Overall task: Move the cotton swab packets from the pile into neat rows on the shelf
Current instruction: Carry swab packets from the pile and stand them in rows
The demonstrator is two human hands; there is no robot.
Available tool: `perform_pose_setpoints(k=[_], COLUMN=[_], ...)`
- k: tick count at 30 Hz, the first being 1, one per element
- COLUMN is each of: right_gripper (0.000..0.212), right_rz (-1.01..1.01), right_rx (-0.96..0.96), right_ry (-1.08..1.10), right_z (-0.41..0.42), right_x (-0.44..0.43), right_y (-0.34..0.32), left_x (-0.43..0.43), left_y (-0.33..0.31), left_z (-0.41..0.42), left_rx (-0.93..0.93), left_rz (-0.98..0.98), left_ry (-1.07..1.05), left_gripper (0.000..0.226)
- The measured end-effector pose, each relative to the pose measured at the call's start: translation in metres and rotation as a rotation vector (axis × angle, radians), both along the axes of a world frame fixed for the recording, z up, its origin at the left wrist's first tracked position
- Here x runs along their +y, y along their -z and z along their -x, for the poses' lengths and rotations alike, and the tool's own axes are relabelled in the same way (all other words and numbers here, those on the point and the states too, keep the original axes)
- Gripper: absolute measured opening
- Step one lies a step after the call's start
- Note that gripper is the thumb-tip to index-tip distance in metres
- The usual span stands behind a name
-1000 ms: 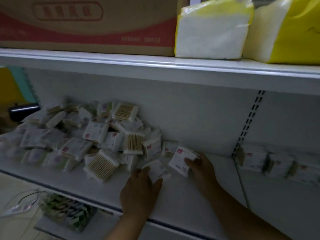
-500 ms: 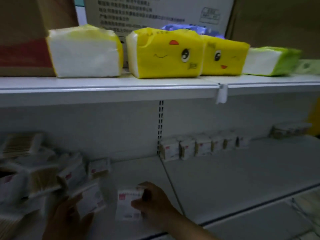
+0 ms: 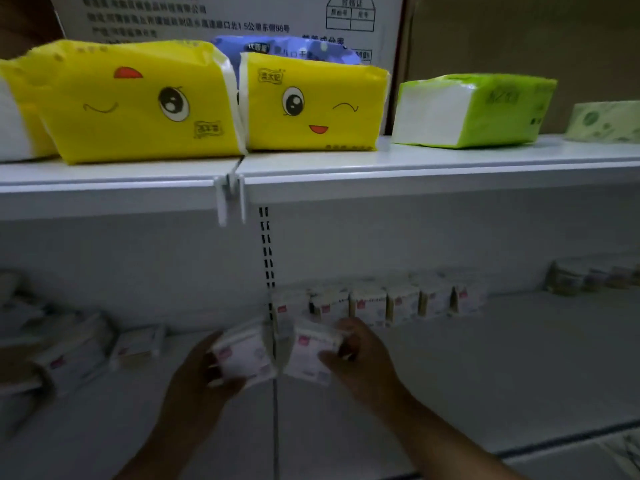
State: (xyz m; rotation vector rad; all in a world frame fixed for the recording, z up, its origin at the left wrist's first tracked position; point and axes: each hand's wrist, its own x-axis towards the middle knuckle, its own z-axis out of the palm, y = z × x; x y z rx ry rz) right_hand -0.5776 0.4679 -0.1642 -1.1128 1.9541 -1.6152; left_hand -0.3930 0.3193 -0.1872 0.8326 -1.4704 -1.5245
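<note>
You are holding a small white cotton swab packet with a red mark in your left hand, and its fingers are curling round the left and lower edges of the packet. Your right hand is gripping a second white packet of the same kind, with the thumb lying on its front. Both packets are hanging just above the pale grey metal lower shelf, one on each side of the seam between the two shelf boards. The picture is blurring here, so I cannot tell if the packets are touching.

Behind your right hand, a neat row of upright white packets is standing against the back wall, starting just beside the slotted upright strip. A second, darker row is standing farther right. The loose pile of packets is lying at the left end of the shelf, and a single packet is lying between the pile and your left hand.

On the white upper shelf, two yellow tissue packs with cartoon faces are sitting side by side. A bright green tissue pack is sitting to their right, and a printed white carton is standing behind them.
</note>
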Motion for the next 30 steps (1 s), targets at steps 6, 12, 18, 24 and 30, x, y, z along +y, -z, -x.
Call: perform_pose_setpoints(k=[6,12,18,24,30], right_gripper=[0.044,0.062,0.058,0.059,0.063], right_rz=[-0.228,-0.226,-0.231,-0.265,-0.340], right_rx=[0.510,1.240,1.401,1.338,1.321], right_ry=[0.068,0.119,-0.022,0.030,-0.032], right_z=[0.074,0.082,0.086,0.084,0.083], right_x=[-0.008,-0.030,-0.043,-0.051,-0.049], right_y=[0.013,0.008,0.008,0.009,0.015], left_x=[0.004,0.002,-0.009,-0.015,-0.019], left_y=[0.009,0.012,0.016,0.030,0.031], left_z=[0.080,0.099,0.122,0.124,0.120], left_rx=[-0.228,-0.292,-0.411,-0.463,-0.432], left_rz=[0.277,0.325,0.326,0.316,0.308], left_ry=[0.026,0.020,0.032,-0.004,0.052], left_gripper=[0.066,0.073,0.098,0.093,0.114])
